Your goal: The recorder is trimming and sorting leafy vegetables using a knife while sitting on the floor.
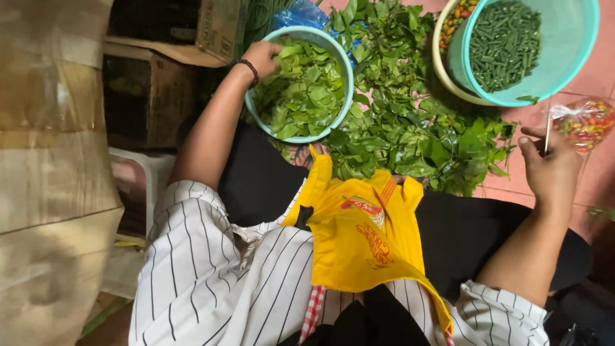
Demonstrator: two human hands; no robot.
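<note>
Head view: left hand [261, 56] reaches into the round light-teal plastic bowl of plucked green leaves [300, 90], fingers curled down among the leaves at its rim; how much it grips is hidden, so a loose hold on a few leaves is only likely. A dark bead bracelet [250, 69] circles that wrist. Right hand [549, 168] hovers over the pink tiled floor [592, 70], half closed, thumb and fingers pinching a thin pale stem [546, 133]. Between the hands lies a loose heap of leafy green sprigs [416, 122]. Beyond it sits a larger teal basin of chopped green beans [512, 45], and a clear bag of mixed chillies [586, 122] lies just beside the right hand. A yellow cloth apron [365, 237] covers the lap.
</note>
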